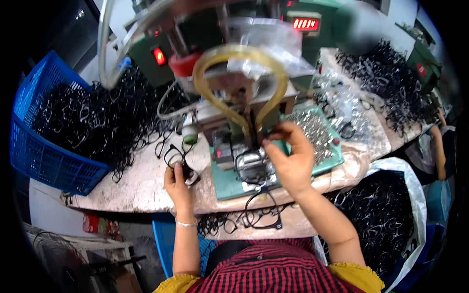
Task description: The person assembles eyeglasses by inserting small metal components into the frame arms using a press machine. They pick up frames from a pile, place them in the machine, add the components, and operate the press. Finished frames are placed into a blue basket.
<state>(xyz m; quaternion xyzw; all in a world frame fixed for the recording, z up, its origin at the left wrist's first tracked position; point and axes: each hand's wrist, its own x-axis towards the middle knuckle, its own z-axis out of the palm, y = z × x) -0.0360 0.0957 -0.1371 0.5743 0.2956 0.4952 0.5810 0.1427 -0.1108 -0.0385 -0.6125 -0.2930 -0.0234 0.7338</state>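
My left hand [179,188] is closed on a black eyeglass frame [172,157] above the left of the worktop, thumb and fingers pinching it. My right hand [295,161] is at the bench press [253,129], thumb and forefinger brought together beside its narrow tooling; whatever they pinch is too small or hidden to make out. Just left of those fingers, another dark eyeglass frame [237,168] sits at the metal fixture [254,184] on the green base plate [222,188]. A looped yellowish tube [284,80] hangs over the tooling.
Black frames fill a blue crate [53,163] at left and a white-lined sack [415,195] at lower right. Small metal parts [312,132] lie on a green tray right of the press. More frames [264,215] rest at the near edge; another person's arm [438,151] shows at far right.
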